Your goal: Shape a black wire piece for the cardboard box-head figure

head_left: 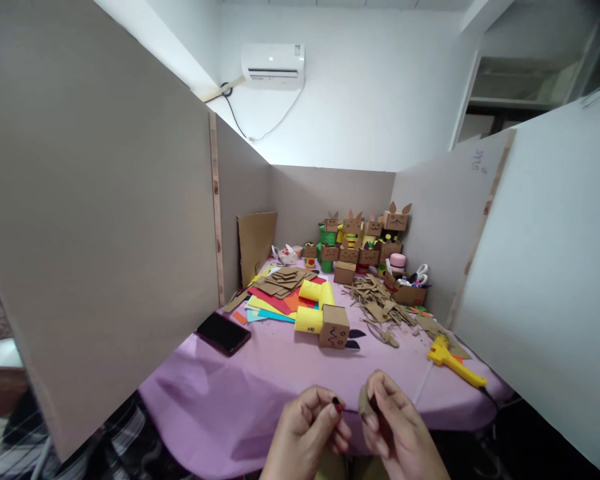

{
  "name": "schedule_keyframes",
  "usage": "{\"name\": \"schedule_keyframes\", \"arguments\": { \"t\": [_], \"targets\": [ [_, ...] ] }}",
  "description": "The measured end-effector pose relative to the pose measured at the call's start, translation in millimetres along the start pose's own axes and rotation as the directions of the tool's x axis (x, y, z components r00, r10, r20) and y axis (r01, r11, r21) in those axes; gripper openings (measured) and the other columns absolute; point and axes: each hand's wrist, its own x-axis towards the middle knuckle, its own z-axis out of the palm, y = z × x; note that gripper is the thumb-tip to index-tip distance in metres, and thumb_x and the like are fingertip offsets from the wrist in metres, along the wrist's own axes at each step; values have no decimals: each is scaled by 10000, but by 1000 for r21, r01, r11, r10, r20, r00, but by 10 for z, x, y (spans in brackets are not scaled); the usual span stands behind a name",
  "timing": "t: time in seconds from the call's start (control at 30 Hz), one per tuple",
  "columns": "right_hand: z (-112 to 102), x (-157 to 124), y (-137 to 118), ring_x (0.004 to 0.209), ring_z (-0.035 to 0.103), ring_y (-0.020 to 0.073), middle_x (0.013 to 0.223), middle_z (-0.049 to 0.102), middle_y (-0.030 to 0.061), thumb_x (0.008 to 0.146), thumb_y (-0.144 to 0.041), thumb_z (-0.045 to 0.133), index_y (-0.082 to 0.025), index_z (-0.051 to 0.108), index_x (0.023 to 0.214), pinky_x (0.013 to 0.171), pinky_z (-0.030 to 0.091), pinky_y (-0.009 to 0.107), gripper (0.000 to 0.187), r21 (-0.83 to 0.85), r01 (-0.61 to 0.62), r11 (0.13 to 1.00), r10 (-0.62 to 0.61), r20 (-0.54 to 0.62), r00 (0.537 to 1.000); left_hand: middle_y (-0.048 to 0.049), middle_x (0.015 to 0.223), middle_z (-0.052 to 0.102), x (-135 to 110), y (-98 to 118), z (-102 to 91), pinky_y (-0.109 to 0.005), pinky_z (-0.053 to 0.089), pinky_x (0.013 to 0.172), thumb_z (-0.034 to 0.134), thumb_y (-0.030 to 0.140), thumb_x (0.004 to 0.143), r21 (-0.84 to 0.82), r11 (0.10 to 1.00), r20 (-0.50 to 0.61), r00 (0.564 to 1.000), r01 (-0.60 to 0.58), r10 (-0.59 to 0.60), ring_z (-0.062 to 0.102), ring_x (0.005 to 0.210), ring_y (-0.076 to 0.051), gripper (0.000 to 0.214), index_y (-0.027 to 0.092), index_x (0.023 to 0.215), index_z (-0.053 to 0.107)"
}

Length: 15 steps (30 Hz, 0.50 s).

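Observation:
Both hands are low at the near edge of a table covered in purple cloth (260, 380). My left hand (310, 427) is curled, pinching a tiny dark and red piece at the fingertips. Close beside it, my right hand (395, 427) is closed around a small brown cardboard piece (364, 400). Further in on the table lies a small cardboard box with a drawn face (334, 327), joined to yellow paper tubes (309, 319), with two dark paper bits (355, 339) next to it.
A black phone (223, 332) lies at the left. Coloured paper sheets and cardboard pieces (280, 287) sit mid-table, cardboard scraps (380, 303) at the right. A yellow glue gun (455, 363) rests at the right edge. Cardboard box figures (365, 240) are stacked at the back. Grey panels wall the table.

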Motion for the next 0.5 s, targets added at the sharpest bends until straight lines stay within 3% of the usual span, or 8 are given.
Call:
{"name": "schedule_keyframes", "arguments": {
  "t": [0.2, 0.37, 0.5],
  "targets": [
    [5, 21, 30, 398, 354, 31, 525, 474, -85, 707, -488, 690, -168, 549, 911, 375, 235, 152, 405, -171, -27, 985, 52, 140, 989, 15, 537, 631, -64, 36, 58, -215, 428, 513, 666, 492, 694, 109, 981, 4, 987, -160, 160, 572, 498, -109, 390, 148, 858, 583],
    [17, 25, 35, 381, 359, 38, 460, 476, -80, 754, -480, 641, -159, 522, 694, 388, 256, 169, 347, -304, -19, 953, 32, 38, 999, -11, 569, 657, -85, 15, 71, -220, 428, 528, 634, 476, 737, 130, 972, 71, 980, -196, 188, 592, 536, -127, 401, 158, 968, 557],
    [8, 30, 28, 366, 353, 40, 432, 436, -99, 756, -464, 645, -176, 481, 650, 384, 250, 175, 348, -279, 1, 960, 4, 17, 1000, -17, 610, 657, -51, -25, 59, -218, 421, 528, 621, 489, 744, 66, 985, 124, 981, -157, 148, 581, 556, -124, 453, 163, 1045, 527]
  ]
}}
